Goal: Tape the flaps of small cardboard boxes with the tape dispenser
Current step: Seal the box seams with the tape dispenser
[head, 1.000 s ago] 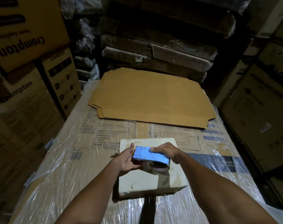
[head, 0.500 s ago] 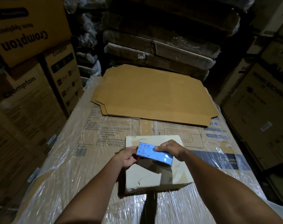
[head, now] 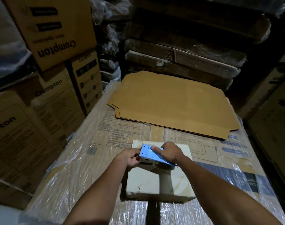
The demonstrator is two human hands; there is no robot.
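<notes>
Holding the flat blue metal tape dispenser (head: 152,154) over the small pale cardboard box (head: 159,184): right hand (head: 169,152) wraps its body, left hand (head: 130,157) pinches its 9 o'clock end. Box sits at 6 o'clock on the slick, crinkled film-wrapped carton (head: 83,159). A brown tape strip (head: 165,182) runs toward 6 o'clock. Risks: box sliding on the film, tape wrinkling or skewing off the seam.
</notes>
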